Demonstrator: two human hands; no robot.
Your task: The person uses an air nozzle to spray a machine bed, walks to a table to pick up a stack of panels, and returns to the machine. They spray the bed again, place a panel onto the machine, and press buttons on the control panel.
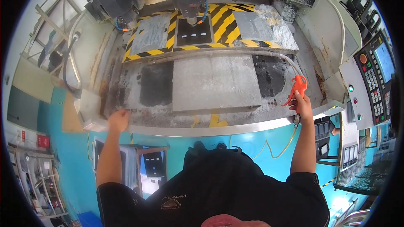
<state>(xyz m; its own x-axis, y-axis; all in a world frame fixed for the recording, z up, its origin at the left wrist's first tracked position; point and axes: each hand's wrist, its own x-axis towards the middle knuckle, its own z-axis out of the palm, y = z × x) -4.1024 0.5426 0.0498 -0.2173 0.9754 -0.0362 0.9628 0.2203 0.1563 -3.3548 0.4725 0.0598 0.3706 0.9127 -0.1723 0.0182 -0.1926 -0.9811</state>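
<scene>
One orange plastic air blow gun [298,87] sits in the right hand [302,106], the fingers wrapped closed around its grip, nozzle end pointing up and away from the person. One thin yellowish hose [283,149] drops from the bottom of the gun, below that hand, and loops beside the forearm. The right arm is stretched forward, nearly straight. The left hand [118,120] is curled loosely and holds nothing; it rests on the pale metal front edge of the machine bed [202,130], arm extended too. Between the two hands and just beyond them lies one large flat grey metal plate [214,82]. Farther beyond, one black rectangular workpiece [193,32] sits under the spindle amid yellow-and-black striping. One control panel with keypad [374,80] stands right of the right hand
</scene>
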